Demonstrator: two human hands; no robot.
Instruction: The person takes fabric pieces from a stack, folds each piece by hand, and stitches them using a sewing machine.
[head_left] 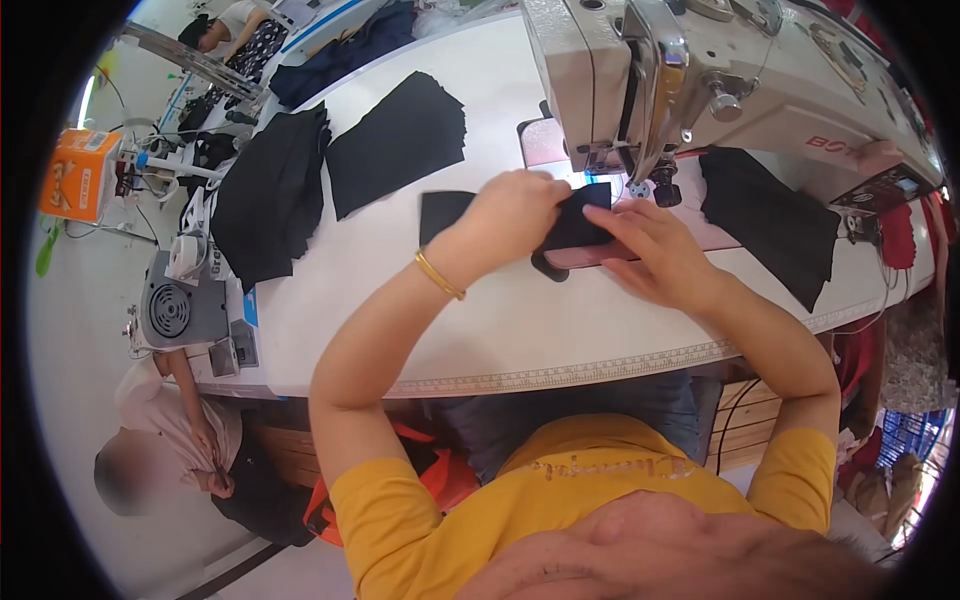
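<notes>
A small black fabric piece (580,222) lies at the sewing machine's needle area, partly covered by my hands. My left hand (510,220), with a gold bangle at the wrist, is closed with its fingers pinched on the fabric. Part of the black cloth shows to the left of that wrist. My right hand (655,245) has its fingertips at the fabric's right edge, holding it, with the thumb side low over the pink machine plate (590,257). Above both hands is the white sewing machine (590,90), its needle and presser foot partly hidden.
Black cut fabric pieces (270,200) are stacked on the table's left, with another black panel (400,140) beside them. A further black panel (770,220) lies right of the machine. A measuring tape (560,380) runs along the front edge. A co-worker (180,430) sits at left.
</notes>
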